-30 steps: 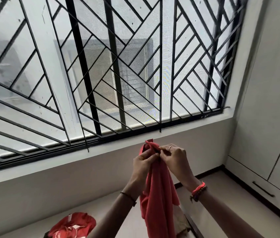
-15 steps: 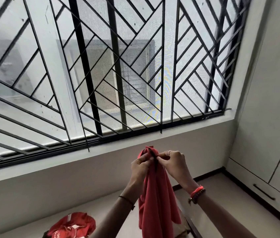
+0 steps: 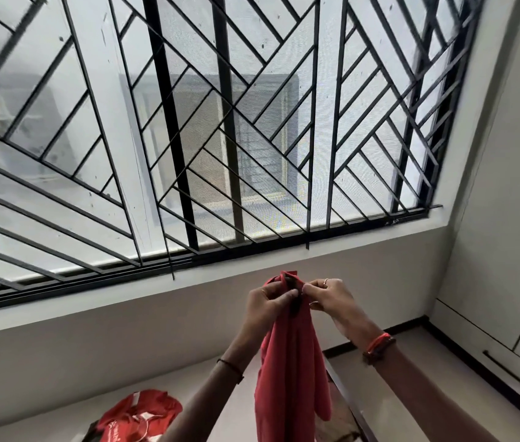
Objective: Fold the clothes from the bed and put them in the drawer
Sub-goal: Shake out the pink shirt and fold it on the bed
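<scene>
Window grille (image 3: 220, 122) fills the background. At its top edge (probably the collar), the red garment (image 3: 290, 371) is held by the left hand (image 3: 268, 301) and right hand (image 3: 328, 296), each in a narrow pinching grip, thumbs nearly touching. It hangs straight down between the forearms. Open air on both sides leaves room to spread it. The drawer (image 3: 504, 366) sits lower right, nearer the right hand.

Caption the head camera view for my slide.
A hanging red garment, pinched by the left hand and right hand, below a barred window.

Left hand (image 3: 266, 303), right hand (image 3: 332, 298) raised, fingers (image 3: 288, 293) pinching
</scene>
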Demonstrator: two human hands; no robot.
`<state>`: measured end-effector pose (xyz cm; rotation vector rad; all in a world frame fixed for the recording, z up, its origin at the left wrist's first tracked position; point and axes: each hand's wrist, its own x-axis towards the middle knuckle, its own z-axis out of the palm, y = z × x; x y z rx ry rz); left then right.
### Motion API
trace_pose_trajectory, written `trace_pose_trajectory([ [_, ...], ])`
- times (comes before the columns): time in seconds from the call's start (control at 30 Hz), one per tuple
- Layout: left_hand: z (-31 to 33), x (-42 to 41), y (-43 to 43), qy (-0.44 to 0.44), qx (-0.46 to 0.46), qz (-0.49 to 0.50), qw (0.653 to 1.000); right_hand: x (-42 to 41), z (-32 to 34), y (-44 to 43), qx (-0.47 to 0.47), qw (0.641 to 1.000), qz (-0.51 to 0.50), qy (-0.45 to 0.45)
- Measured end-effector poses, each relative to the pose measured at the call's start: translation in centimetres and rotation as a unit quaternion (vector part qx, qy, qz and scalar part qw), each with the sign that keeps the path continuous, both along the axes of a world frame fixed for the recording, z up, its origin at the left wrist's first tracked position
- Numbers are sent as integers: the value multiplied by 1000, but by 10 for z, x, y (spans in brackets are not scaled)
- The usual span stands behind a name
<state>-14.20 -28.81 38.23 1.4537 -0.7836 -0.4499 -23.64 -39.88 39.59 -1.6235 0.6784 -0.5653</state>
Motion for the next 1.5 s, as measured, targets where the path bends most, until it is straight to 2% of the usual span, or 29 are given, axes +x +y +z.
trace_pose_trajectory([
  [0.27,-2,4,1,-129,54,70,988,3,3,2,-58,998,9,-2],
  [0.37,1,6,4,-145,54,86,984,3,5,0,-86,996,21,3],
  [0.43,6,11,6,-206,69,73,973,4,6,-4,-109,994,33,9],
  [0.53,22,17,10,-343,178,34,922,5,10,-9,-145,988,45,12],
  [0.57,29,18,11,-375,189,34,907,6,11,-10,-154,987,48,11],
  [0.67,42,21,11,-440,183,53,878,7,19,-12,-203,978,53,12],
  [0.73,44,24,9,-503,195,76,838,8,24,-13,-245,968,47,18],
  [0.8,39,31,5,-558,168,125,803,6,31,-12,-279,959,39,23],
  [0.87,38,34,3,-561,131,145,804,4,37,-11,-302,952,43,10],
  [0.97,45,22,4,-476,149,85,863,3,42,-7,-335,942,36,-13],
  [1.03,49,15,6,-438,154,76,883,3,42,-5,-383,923,12,-25],
  [1.13,51,14,8,-441,157,73,881,3,36,-4,-433,899,-13,-63],
  [1.3,54,19,9,-503,170,55,845,2,33,-7,-425,900,-25,-90],
  [1.5,57,23,11,-510,119,53,850,5,35,-4,-433,895,-26,-106],
])
